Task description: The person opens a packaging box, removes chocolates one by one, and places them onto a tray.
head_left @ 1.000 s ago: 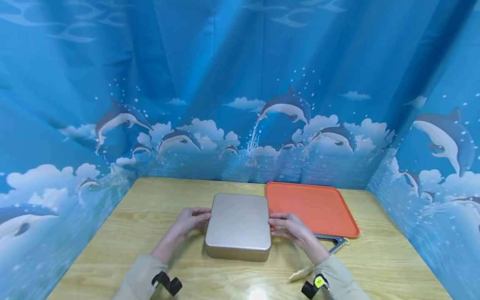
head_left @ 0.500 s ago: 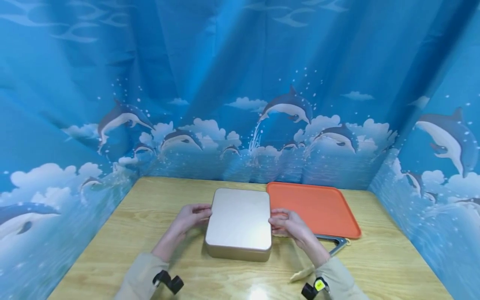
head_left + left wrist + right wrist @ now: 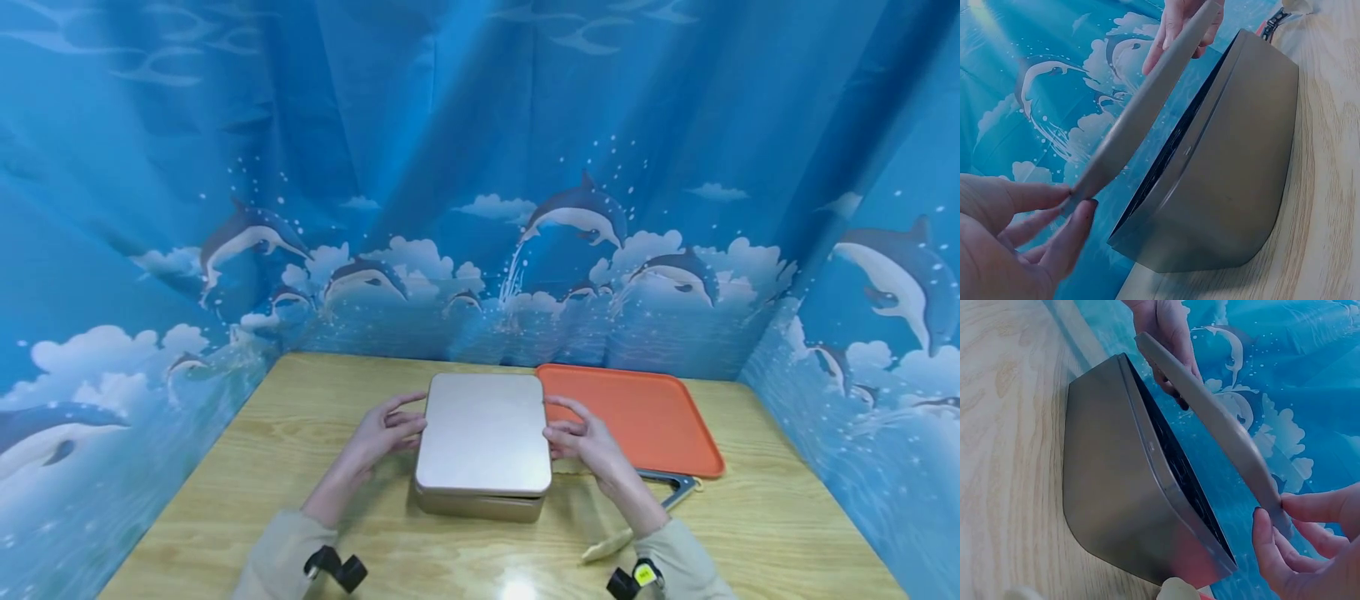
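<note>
Both hands' pinching grip (image 3: 386,429) (image 3: 585,440) on raised lid (image 3: 483,433)

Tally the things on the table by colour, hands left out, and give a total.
Gold: 2, the tin lid and the tin base
Orange: 1, the tray
Grey: 1, the metal frame
Cream: 1, the small piece
Total: 5

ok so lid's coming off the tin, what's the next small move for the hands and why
Probably raise the lid straight up a little more, level, then carry it aside. The left hand and right hand pinch its side edges, and the wrist views show a gap above the tin base, so it seems free.
</note>
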### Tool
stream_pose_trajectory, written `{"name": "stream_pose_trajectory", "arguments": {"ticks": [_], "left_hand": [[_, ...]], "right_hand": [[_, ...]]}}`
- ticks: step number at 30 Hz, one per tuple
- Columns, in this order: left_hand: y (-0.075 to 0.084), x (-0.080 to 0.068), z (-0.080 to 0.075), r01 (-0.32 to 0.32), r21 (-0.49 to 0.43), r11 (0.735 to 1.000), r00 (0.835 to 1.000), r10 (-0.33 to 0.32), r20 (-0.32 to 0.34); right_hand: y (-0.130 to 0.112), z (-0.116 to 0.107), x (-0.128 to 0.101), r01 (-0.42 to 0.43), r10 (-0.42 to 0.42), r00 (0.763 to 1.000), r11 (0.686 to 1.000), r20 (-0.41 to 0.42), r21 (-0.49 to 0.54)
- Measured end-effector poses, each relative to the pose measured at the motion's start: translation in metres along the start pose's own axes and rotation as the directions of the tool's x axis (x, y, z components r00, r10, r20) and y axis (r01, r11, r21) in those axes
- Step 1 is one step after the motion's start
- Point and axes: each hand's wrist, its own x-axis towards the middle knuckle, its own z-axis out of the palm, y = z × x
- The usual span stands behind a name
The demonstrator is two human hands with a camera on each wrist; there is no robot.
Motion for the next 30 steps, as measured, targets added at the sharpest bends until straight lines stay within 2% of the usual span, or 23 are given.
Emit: {"name": "stream_pose_trajectory", "arguments": {"ticks": [5,12,19,25,28,30], "left_hand": [[-0.0023,0.0018,0.0009,-0.077,0.026,0.997,0.997,0.077,-0.003],[-0.0039,0.0046,0.0021,-0.129,0.100,0.987,0.991,0.132,-0.018],[-0.0050,0.0046,0.0011,-0.220,0.178,0.959,0.971,0.233,-0.057],[-0.0033,0.0054,0.0012,-0.296,0.245,0.923,0.941,0.327,-0.092],[-0.0015,0.0063,0.0030,-0.355,0.282,0.891,0.912,0.396,-0.105],[0.0002,0.0069,0.0043,-0.397,0.323,0.859,0.883,0.453,-0.120]], "right_hand": [[-0.0014,-0.0007,-0.0017,-0.006,0.006,1.000,1.000,-0.007,-0.024],[-0.0046,-0.0013,-0.0025,-0.018,0.017,0.999,0.998,-0.028,-0.058],[-0.0053,-0.0047,-0.0053,0.036,-0.036,0.999,0.993,-0.002,-0.116],[-0.0064,-0.0043,-0.0044,0.126,-0.139,0.989,0.974,-0.055,-0.190],[-0.0070,-0.0018,-0.0022,0.211,-0.248,0.962,0.942,-0.117,-0.262],[-0.0084,0.0001,-0.0010,0.263,-0.324,0.933,0.911,-0.155,-0.319]]}}
